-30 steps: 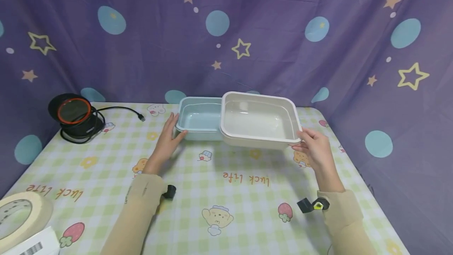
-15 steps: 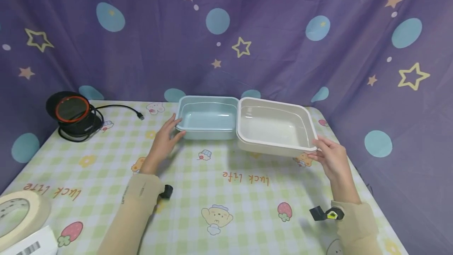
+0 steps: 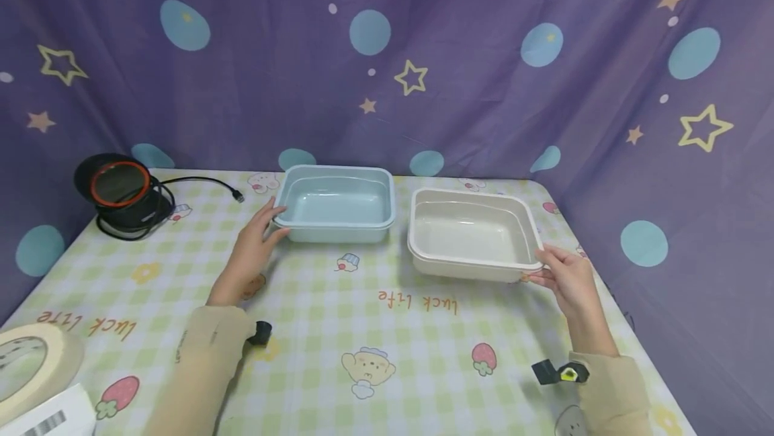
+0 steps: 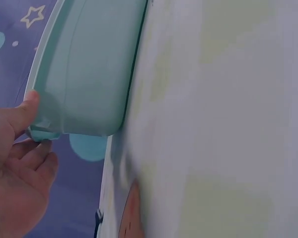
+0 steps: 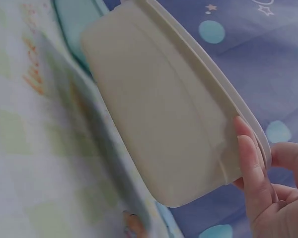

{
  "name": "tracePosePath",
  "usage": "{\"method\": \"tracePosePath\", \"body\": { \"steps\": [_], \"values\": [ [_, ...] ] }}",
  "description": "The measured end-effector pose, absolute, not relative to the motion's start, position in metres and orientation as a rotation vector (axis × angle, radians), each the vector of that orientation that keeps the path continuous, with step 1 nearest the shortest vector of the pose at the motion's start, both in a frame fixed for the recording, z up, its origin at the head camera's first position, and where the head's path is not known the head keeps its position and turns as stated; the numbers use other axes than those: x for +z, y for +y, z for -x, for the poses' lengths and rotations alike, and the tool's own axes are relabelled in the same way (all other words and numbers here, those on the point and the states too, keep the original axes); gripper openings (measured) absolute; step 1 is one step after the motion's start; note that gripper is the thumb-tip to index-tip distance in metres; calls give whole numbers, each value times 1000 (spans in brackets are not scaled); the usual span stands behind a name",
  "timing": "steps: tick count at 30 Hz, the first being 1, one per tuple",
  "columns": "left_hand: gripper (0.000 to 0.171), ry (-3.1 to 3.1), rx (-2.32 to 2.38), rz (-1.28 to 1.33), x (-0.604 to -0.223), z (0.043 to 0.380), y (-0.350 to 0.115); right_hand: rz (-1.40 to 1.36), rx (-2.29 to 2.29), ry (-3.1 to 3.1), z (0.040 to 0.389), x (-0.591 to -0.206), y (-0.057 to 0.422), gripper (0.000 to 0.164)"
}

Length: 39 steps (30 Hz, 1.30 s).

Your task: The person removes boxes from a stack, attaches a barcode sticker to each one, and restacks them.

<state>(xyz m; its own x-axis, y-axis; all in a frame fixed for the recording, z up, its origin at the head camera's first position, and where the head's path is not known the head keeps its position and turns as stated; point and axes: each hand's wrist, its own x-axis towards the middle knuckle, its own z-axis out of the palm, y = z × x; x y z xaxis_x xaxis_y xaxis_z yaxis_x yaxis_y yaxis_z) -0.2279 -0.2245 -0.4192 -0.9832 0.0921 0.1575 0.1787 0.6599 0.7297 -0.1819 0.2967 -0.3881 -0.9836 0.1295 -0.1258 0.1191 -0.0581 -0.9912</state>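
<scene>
A light blue plastic storage bin (image 3: 335, 207) sits near the back of the table. At its left front corner, my left hand (image 3: 252, 244) grips the rim; in the left wrist view the thumb (image 4: 30, 106) lies on the near side and the fingers curl below the corner. To the right is a beige bin (image 3: 474, 231), tilted a little, its right front corner pinched by my right hand (image 3: 568, 278). The right wrist view has its wall (image 5: 164, 104) raised above the cloth, fingers under the rim. Both bins look empty inside, and a narrow gap separates them.
A black device with an orange ring (image 3: 121, 184) and a coiled cable stands at the back left. A roll of masking tape (image 3: 63, 362) and a white box (image 3: 66, 409) lie front left. Behind the checked tablecloth (image 3: 302, 355) hangs a purple curtain (image 3: 254, 73).
The beige bin has moved right and lower with my right hand, off its overlap with the blue bin. My left hand has shifted the blue bin slightly left, opening a gap.
</scene>
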Motion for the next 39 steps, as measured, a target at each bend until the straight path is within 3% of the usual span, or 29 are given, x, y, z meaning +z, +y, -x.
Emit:
{"method": "tracePosePath", "body": {
  "steps": [11,21,31,39],
  "values": [
    [58,-2787,-1178,177,-413,201,-251,228,2217,-2333,191,-408,287,55],
    [59,-2773,-1152,174,-409,184,-262,188,2013,-2593,188,-410,284,63],
    [57,-2741,-1151,165,-410,173,-266,246,1857,-2698,188,-408,281,60],
    [54,-2730,-1110,174,-411,165,-268,170,2033,-2602,187,-412,279,58]
  ]
}}
